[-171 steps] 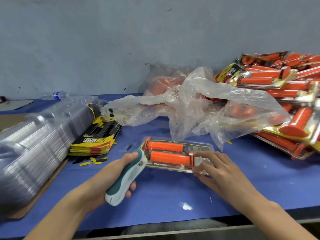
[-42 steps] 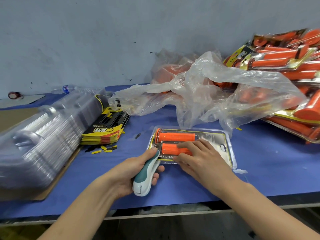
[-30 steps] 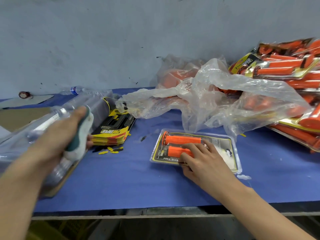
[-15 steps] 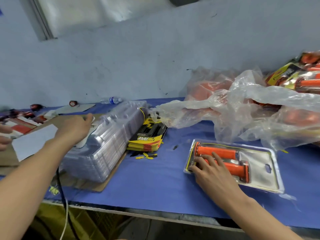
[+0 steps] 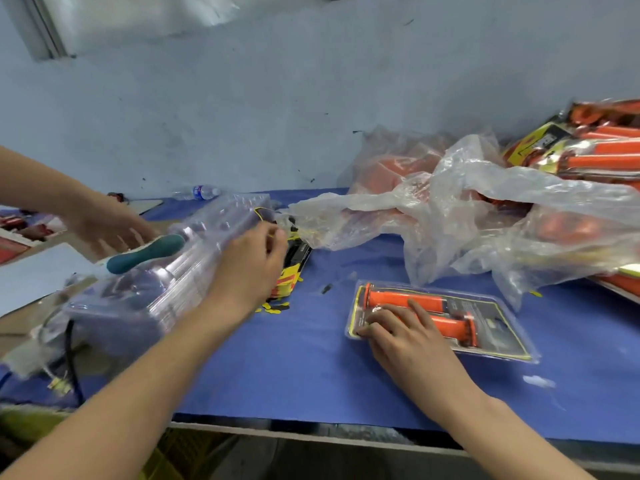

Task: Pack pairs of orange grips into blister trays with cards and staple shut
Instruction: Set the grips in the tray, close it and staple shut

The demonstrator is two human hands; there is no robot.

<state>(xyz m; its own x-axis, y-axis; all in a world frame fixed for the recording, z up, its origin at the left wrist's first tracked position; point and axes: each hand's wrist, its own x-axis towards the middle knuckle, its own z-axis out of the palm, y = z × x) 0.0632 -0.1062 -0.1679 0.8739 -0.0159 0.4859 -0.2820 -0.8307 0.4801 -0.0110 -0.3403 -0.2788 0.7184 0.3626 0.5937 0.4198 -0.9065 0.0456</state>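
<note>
A filled blister pack [image 5: 485, 327] with two orange grips [image 5: 405, 299] and a card lies on the blue table. My right hand [image 5: 405, 330] rests flat on its left end, fingers spread over the nearer grip. My left hand [image 5: 249, 268] hovers at the right side of the stack of clear blister trays [image 5: 145, 299], above the yellow-black card stack [image 5: 289, 275]; its fingers are loosely curled and I see nothing in them. The teal-and-white stapler [image 5: 145, 252] lies on top of the tray stack, free of my hands.
Another person's hand [image 5: 104, 230] reaches in from the left beside the stapler. A crumpled clear bag with loose orange grips [image 5: 467, 216] fills the back right. Finished packs [image 5: 595, 150] pile up at the far right. A water bottle [image 5: 201, 192] lies by the wall.
My left hand has let go of the stapler on the tray stack and moved right toward the cards. Another person's hand has come in at the left. My right hand stays on the pack.
</note>
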